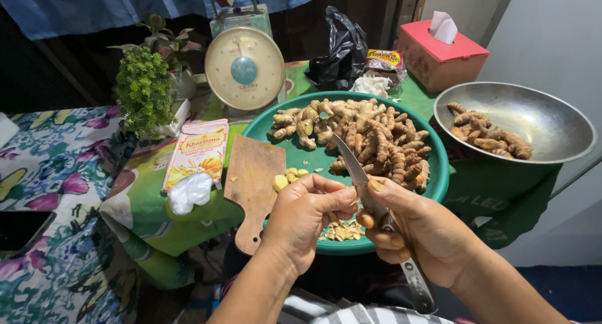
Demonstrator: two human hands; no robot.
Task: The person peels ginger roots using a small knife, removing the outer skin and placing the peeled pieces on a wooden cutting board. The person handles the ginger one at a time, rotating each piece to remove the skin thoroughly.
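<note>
Left hand (pixel 305 214): fingers curled tight around a small root piece, mostly hidden in the grip, held over the near rim of the tray.
Right hand (pixel 419 231): closed around the metal handle of a knife (pixel 353 168); the thumb presses near the blade, which slants up and away, smooth and grey. An orange-tipped root piece (pixel 365 220) shows just beside the fingers.
Tray (pixel 439 173): round, green plastic, at the near edge of the bench; it carries a heap of knobbly, ringed tan turmeric roots (pixel 376 142) at its far side and pale peel scraps (pixel 342 231) at its near rim.
Cutting board (pixel 253 180): worn brown wood with a handle, leaning on the tray's left rim; yellow cut pieces (pixel 285 176) lie beside it.
Metal bowl (pixel 539 120): shiny, shallow, at the right edge of the bench, holding a few roots.
Dial scale (pixel 244 67): cream face, at the far edge.
</note>
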